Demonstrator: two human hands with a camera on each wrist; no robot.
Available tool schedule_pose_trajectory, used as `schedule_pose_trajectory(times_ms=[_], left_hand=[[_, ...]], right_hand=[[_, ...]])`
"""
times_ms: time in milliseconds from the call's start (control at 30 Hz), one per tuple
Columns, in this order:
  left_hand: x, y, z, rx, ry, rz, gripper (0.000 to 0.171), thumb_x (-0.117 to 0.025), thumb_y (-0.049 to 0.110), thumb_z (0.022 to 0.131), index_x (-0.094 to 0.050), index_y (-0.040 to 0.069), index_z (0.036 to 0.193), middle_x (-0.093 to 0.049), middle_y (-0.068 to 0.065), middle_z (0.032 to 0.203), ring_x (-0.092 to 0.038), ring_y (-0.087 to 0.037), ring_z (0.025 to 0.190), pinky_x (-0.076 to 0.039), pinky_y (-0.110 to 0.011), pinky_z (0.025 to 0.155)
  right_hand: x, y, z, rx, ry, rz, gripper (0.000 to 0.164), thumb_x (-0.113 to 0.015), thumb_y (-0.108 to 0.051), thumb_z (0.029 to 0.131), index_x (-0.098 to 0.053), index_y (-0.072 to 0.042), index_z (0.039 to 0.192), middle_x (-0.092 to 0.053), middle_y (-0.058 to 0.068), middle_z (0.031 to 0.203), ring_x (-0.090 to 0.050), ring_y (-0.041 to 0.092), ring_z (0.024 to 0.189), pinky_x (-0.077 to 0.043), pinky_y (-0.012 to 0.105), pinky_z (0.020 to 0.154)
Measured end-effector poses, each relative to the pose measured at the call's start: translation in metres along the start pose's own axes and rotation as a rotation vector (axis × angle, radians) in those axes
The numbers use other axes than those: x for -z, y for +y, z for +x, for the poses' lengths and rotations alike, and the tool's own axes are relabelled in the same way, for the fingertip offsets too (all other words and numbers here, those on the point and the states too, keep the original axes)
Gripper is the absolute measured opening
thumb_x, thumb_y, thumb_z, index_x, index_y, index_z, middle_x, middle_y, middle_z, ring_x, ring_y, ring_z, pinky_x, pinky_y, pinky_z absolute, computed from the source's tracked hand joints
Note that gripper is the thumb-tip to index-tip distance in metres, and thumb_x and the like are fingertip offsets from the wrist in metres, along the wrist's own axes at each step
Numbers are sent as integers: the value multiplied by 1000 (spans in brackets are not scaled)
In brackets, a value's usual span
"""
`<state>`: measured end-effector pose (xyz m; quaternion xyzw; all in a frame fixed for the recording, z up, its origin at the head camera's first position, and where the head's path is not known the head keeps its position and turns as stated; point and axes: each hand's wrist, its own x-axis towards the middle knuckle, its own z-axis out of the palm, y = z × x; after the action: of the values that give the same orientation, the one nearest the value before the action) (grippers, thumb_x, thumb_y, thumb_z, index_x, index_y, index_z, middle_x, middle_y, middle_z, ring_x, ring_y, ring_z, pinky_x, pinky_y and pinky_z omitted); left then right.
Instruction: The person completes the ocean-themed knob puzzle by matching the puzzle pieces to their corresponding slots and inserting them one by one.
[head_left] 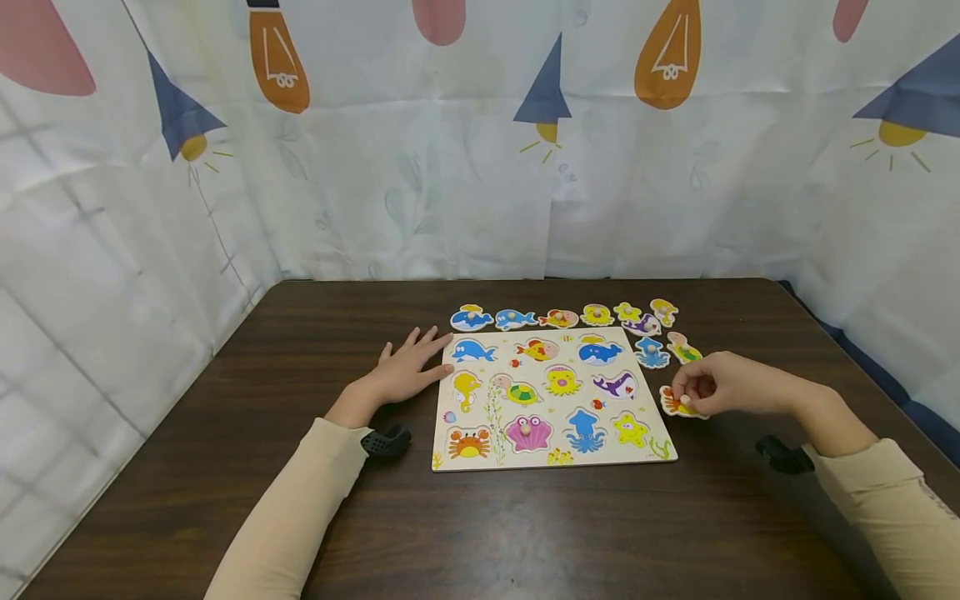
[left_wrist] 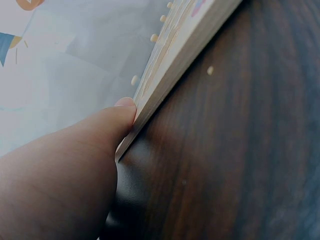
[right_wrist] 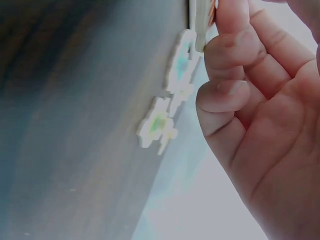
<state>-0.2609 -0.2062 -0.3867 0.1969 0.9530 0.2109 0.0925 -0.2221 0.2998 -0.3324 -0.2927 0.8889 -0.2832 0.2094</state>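
Note:
A pale wooden sea-animal puzzle board (head_left: 480,401) lies on the table, with a pink shell piece (head_left: 528,433) seated in it, its knob showing. My left hand (head_left: 402,369) rests at the board's upper left edge, fingers spread, the thumb (left_wrist: 125,112) against the edge in the left wrist view. Beside the board's right edge, my right hand (head_left: 711,383) pinches an orange and yellow crab piece (head_left: 670,402), partly hidden by the fingers. Only a sliver of the crab piece (right_wrist: 202,25) shows in the right wrist view. A turtle piece (head_left: 683,348) lies just beyond these fingers.
Behind the board runs a row of loose pieces, among them a blue whale (head_left: 515,319), a fish (head_left: 558,318) and an octopus (head_left: 597,315). A squid piece (head_left: 651,353) sits near the board's right edge. A patterned curtain (head_left: 480,192) hangs behind the table (head_left: 480,533).

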Motion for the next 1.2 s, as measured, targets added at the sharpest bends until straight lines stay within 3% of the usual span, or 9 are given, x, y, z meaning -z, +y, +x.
schedule_pose_trajectory(times_ms=[600, 833, 1200], left_hand=[[0, -1, 0, 4, -4, -3, 72, -50, 51, 106, -23, 21, 166, -9, -15, 171, 1, -40, 156, 5, -73, 114], [-1, -1, 1, 2, -3, 4, 73, -50, 52, 106, -23, 21, 166, -9, -15, 171, 1, -40, 156, 5, -73, 114], [-1, -2, 1, 12, -8, 5, 73, -48, 54, 106, -22, 22, 166, -8, -13, 171, 1, -39, 156, 5, -72, 114]], right_hand=[[5, -29, 26, 110, 56, -79, 11, -74, -6, 90, -72, -14, 97, -56, -6, 80, -51, 11, 76, -46, 25, 62], [-1, -42, 42, 171, 26, -43, 7, -75, -10, 92, -72, -13, 97, -57, -5, 82, -53, 12, 75, -46, 25, 63], [-9, -61, 62, 198, 12, -95, 10, -75, -10, 91, -72, -16, 97, -57, -7, 82, -55, 14, 77, -47, 25, 65]])
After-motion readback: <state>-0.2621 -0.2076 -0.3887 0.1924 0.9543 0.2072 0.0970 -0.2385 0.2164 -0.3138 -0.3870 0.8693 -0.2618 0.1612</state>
